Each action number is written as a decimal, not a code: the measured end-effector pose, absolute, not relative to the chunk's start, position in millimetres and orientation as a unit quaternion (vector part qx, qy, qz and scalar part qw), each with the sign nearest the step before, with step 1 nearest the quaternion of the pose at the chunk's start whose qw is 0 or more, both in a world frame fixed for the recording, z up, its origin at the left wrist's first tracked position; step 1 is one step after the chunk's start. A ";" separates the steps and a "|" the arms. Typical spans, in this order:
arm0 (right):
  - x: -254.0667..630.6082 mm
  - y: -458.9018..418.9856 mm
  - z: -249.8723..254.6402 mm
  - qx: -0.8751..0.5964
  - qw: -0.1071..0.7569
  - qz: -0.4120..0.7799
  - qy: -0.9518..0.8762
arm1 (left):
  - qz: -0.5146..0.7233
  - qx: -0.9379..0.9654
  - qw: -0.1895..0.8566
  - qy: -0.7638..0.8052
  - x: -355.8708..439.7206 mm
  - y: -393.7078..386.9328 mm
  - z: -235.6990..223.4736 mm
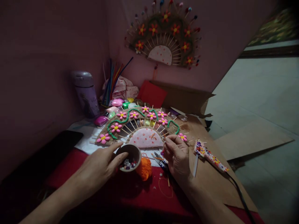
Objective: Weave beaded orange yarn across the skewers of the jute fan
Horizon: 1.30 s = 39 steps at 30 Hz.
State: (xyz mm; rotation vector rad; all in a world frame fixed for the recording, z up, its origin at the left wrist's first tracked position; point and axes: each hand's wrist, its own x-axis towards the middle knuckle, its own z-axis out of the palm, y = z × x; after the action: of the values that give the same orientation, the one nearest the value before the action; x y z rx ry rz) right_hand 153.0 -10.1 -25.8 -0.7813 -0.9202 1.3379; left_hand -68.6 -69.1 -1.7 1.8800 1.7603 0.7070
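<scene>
A half-round jute fan piece (pixel 140 124) with pink clay flowers, green pipe-cleaner vines and wooden sticks lies on the low table. My left hand (pixel 102 165) rests on a small brown bowl of beads (pixel 129 157), its fingers reaching over the rim. My right hand (pixel 177 154) is pinched at the fan's right edge, beside a pink flower (pixel 182 137); what the fingertips hold is too small to name. An orange yarn ball (pixel 144 168) and small scissors (pixel 161 160) lie between my hands.
A patterned glue gun (pixel 210 155) with a black cord lies at right on brown cardboard (pixel 210 186). A finished fan (pixel 165 37) hangs on the pink wall. A lilac flask (pixel 86 91), pipe cleaners (pixel 114 77), clay packets (pixel 116 104) and red paper (pixel 151 93) stand behind.
</scene>
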 end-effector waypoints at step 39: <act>154.3 -8.8 -39.6 -0.317 0.613 0.549 -0.471 | 0.454 0.646 0.153 0.595 -49.4 -83.3 -14.2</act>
State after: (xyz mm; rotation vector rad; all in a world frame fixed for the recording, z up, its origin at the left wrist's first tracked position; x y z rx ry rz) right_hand 154.3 -8.8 -39.6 -0.7308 -1.0860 1.2659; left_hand -49.4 -83.3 -14.2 1.8515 1.7059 1.3023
